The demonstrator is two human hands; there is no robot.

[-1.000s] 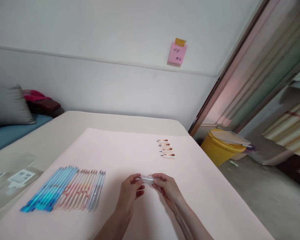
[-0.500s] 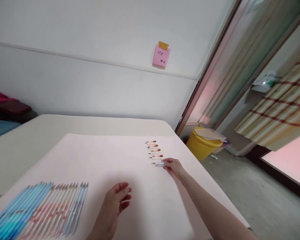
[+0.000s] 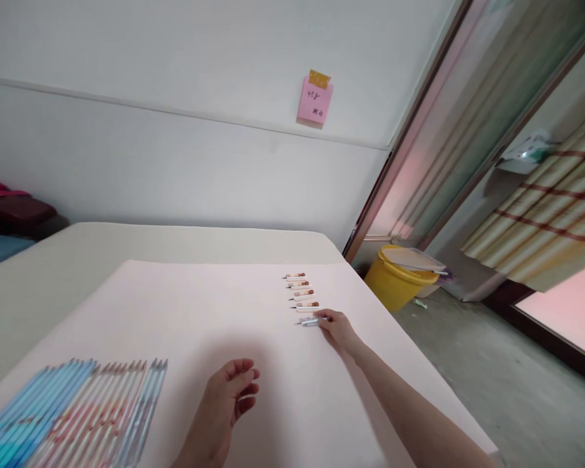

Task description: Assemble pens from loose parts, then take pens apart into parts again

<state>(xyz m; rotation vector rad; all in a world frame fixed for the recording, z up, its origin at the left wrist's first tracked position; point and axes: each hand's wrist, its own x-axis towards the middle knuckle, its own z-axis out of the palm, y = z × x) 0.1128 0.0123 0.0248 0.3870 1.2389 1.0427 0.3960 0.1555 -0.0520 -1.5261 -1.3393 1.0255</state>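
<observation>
My right hand [image 3: 338,327] is closed around the rear part of a slim pale blue-and-silver pen [image 3: 310,322], which lies at the near end of a column of pens; whether it is one pen or two is hard to tell. Just beyond it, several white pens [image 3: 304,294] with brown-and-orange decorated ends lie side by side, dark tips to the left. My left hand [image 3: 231,393] hovers over the pale sheet with loosely curled fingers apart, holding nothing. To its left lies a packed row of pens: blue ones [image 3: 43,406], white-and-pink ones [image 3: 95,416] and grey-blue ones [image 3: 143,406].
A pinkish-white sheet [image 3: 190,299] covers much of the cream table [image 3: 199,244]. Behind it rises a white wall with a taped pink note [image 3: 314,99]. Right of the table, a yellow bin [image 3: 394,279] stands on the floor near a striped curtain [image 3: 546,201].
The pen in my right hand has shifted slightly towards me and turned a little. My left hand stays almost in place; the whole view has moved slightly.
</observation>
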